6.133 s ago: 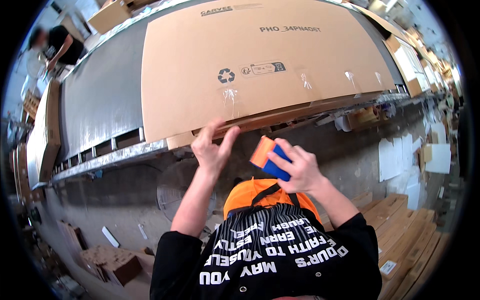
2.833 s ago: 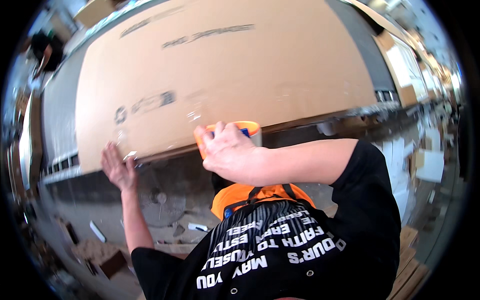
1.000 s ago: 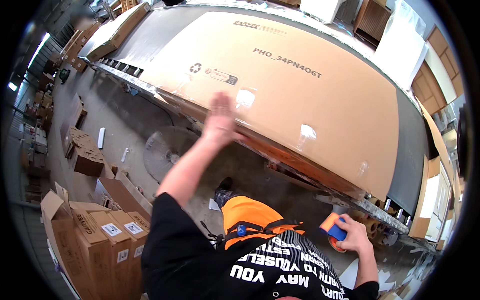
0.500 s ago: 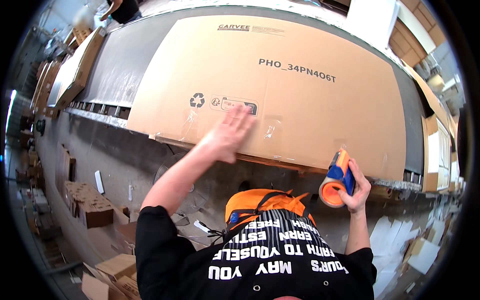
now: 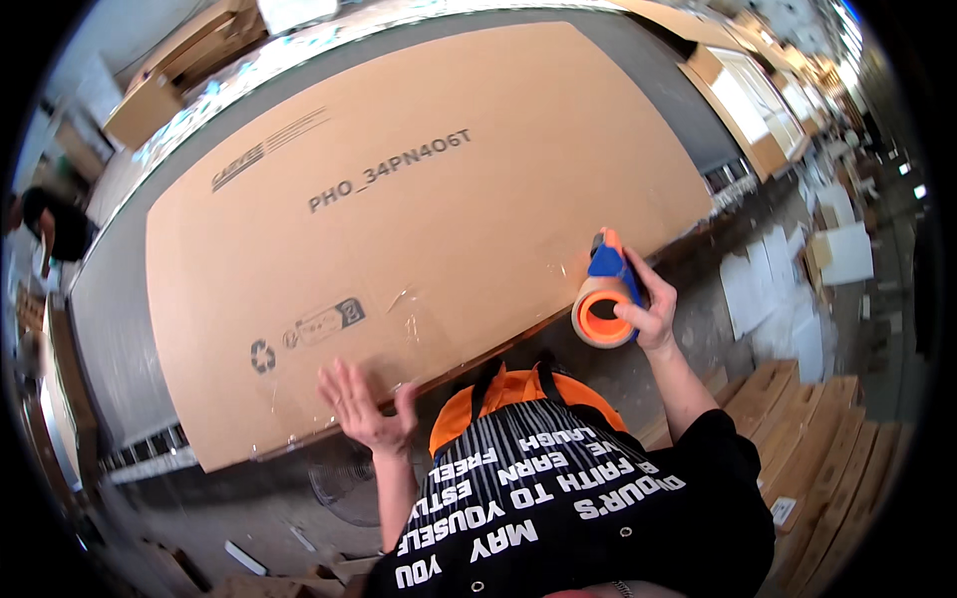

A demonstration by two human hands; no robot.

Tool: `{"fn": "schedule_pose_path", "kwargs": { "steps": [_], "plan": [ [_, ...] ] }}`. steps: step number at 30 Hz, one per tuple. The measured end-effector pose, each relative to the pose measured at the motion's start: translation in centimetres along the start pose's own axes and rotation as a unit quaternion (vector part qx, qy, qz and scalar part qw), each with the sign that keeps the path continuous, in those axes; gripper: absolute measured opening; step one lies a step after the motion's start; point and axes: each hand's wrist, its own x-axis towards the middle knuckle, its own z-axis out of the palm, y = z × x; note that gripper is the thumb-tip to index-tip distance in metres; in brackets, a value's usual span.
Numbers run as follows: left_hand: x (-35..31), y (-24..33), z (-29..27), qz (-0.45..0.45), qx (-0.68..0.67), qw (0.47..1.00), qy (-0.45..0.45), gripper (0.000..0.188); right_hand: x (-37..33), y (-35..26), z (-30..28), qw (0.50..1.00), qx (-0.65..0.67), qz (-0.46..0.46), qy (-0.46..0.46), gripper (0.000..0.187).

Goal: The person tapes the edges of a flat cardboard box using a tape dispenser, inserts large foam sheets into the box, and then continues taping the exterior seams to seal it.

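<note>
A large flat brown cardboard box with dark print lies on a conveyor in front of me. Strips of clear tape run over its near edge. My left hand is at that edge, near the printed symbols, its fingers spread and nothing in it; whether it touches the cardboard I cannot tell. In my right hand is a blue and orange tape dispenser, gripped with the thumb by the orange core of the tape roll. The dispenser's head is over the box's near edge, right of the middle.
The dark conveyor extends on both sides of the box. Another carton with white panels stands at the far right. Long flat cartons are stacked at my lower right, with white sheets on the floor behind. A person stands far left.
My view has swung to the right, so the box appears tilted and shifted left. My left hand has drawn back from the printed label to the near edge. The right hand still grips the tape dispenser.
</note>
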Motion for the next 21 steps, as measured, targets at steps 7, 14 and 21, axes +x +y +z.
{"fn": "schedule_pose_path", "kwargs": {
  "steps": [7, 14, 21],
  "plan": [
    [0.3, -0.8, 2.1, 0.027, 0.034, 0.992, 0.114, 0.034, 0.6, -0.8, -0.6, 0.991, 0.113, 0.002, 0.077, 0.077],
    [2.7, -9.0, 3.1, 0.062, 0.0, 0.99, 0.129, 0.032, -1.6, 0.2, -0.6, 0.994, 0.088, 0.013, 0.061, 0.085],
    [10.2, -11.5, 3.6, -0.173, 0.037, 0.979, 0.105, 0.028, 9.2, -2.0, -3.0, 0.99, 0.048, -0.06, 0.115, 0.08]
  ]
}}
